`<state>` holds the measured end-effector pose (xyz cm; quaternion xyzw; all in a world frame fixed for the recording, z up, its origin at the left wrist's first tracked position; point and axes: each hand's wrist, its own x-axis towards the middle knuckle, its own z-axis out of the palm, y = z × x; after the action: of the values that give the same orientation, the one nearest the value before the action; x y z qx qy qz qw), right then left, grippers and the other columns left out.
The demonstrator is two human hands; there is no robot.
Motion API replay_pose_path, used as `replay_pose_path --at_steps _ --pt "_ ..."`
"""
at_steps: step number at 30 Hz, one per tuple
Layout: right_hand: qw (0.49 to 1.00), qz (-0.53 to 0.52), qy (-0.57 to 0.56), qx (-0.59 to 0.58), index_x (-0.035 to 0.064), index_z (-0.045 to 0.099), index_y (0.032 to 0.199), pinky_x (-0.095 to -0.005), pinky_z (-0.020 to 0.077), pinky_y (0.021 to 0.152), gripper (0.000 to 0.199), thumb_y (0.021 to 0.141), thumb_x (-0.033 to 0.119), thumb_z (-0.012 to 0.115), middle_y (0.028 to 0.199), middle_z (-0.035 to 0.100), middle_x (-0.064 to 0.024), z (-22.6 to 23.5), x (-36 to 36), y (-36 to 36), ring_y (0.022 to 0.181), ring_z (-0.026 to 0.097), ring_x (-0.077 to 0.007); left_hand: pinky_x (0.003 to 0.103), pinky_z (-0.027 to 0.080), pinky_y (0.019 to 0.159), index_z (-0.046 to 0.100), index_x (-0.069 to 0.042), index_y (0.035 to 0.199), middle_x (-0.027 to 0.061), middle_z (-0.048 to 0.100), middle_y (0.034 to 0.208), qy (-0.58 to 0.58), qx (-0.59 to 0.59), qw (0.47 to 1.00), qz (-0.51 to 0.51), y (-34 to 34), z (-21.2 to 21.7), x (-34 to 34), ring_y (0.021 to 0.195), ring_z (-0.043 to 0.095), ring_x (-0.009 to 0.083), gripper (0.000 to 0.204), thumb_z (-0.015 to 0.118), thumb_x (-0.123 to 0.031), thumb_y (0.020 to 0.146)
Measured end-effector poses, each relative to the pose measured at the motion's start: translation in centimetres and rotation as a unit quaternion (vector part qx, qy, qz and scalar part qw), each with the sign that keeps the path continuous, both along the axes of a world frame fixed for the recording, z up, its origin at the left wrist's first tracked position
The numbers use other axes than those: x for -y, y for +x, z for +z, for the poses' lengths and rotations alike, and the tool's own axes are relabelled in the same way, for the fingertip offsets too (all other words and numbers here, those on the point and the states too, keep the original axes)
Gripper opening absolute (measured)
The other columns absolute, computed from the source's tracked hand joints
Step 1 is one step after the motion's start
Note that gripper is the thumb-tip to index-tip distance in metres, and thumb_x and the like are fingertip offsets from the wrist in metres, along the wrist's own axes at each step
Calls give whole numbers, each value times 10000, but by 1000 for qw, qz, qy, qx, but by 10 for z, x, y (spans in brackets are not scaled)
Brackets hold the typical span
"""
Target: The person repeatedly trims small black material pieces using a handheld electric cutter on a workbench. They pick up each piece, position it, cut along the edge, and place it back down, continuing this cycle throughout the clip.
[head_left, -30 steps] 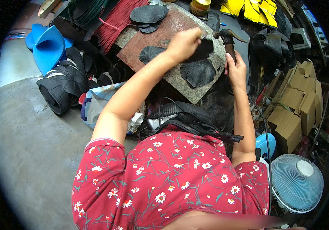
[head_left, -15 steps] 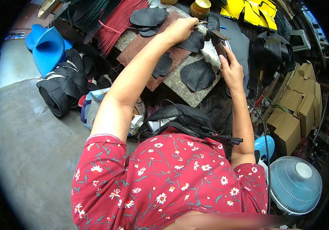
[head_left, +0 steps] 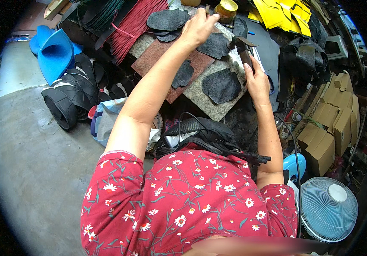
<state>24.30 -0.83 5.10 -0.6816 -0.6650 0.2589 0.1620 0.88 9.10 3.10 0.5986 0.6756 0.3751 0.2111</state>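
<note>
Over the far side of the work surface, my left hand (head_left: 199, 27) is closed around a short metal punch (head_left: 208, 9), of which only the end shows. My right hand (head_left: 257, 83) grips a hammer (head_left: 245, 50) by its dark handle, head at the far end. Between the hands lies a black leather piece (head_left: 214, 45). Nearer me, overlapping rounded leather pieces (head_left: 221, 85) rest on a speckled stone slab (head_left: 217, 110). Another leather piece (head_left: 183, 73), partly behind my left forearm, lies on a reddish-brown board (head_left: 155, 57).
A stack of black leather pieces (head_left: 166, 19) and red cords (head_left: 134, 25) sit at the far left. A yellow-lidded jar (head_left: 226, 10) stands beyond my left hand. Yellow sheets (head_left: 279, 15), cardboard boxes (head_left: 320, 128) and a fan (head_left: 328, 209) are on the right.
My left hand has lifted away from the leather piece, moving farther and slightly left with the punch, which now points upward. My right hand keeps the hammer in nearly the same place.
</note>
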Motion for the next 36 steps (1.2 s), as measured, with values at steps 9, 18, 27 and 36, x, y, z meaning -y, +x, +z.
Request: replay_pose_path --at_steps 9,18,27,36 --pt "998 15 65 7 118 526 1340 -359 494 637 475 951 392 524 728 658 -94 -13 2 1 660 659 -220 226 558 651 694 -7 1026 54 692 862 12 299 950 -86 11 -15 26 756 651 83 181 672 -117 883" --pt "998 9 68 4 132 528 1334 -361 495 639 460 953 390 514 713 649 -87 -16 4 -1 655 657 -217 237 543 624 707 11 950 79 724 810 23 337 940 -52 11 -32 18 690 679 101 143 684 -79 842" --pt "998 8 67 5 137 534 1326 -354 494 633 449 951 383 520 705 643 -79 -18 4 0 649 651 -211 239 540 617 711 9 953 78 722 807 14 362 932 -28 15 -31 14 683 679 96 150 686 -93 846" --pt "987 -3 142 -72 207 574 1287 -426 526 752 408 934 411 559 1030 683 -193 32 -3 -6 915 671 -371 427 523 754 652 -50 879 162 653 875 190 -26 972 -135 19 -22 8 847 637 360 114 634 -121 792"
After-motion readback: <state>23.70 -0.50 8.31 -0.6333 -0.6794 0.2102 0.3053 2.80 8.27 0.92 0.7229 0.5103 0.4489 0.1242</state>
